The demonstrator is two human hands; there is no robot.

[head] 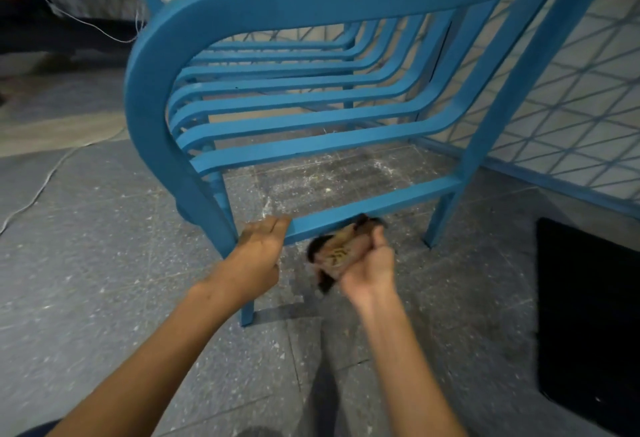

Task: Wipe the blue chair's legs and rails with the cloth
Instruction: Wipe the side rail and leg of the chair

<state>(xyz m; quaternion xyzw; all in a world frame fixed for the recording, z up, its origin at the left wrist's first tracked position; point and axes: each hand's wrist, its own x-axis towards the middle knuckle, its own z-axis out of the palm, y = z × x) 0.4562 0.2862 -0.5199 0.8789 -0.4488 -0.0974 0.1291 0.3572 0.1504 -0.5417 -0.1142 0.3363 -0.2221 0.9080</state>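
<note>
1. The grey speckled floor (104, 246) lies under the blue chair (311, 3) and around it on every side.
2. The blue chair stands on the floor, with curved slats between its frames.
3. A blue lattice panel (571, 107) rises just behind and to the right of the chair.
4. A black mat (588, 315) lies on the floor to the right of the chair, apart from its legs.
5. The chair's lowest rail (381, 202) runs between the near leg (247, 312) and the right leg (440, 222).
6. The left hand (258, 249) grips that rail where it meets the near leg, fingers curled over the top.
7. The right hand (370, 267) is closed around the bunched cloth, just below the rail's middle.
8. The cloth (332, 256), brown and dark and blurred, touches the underside of the rail.
9. A thin white cord (41, 187) trails on the floor, well left of the chair.
</note>
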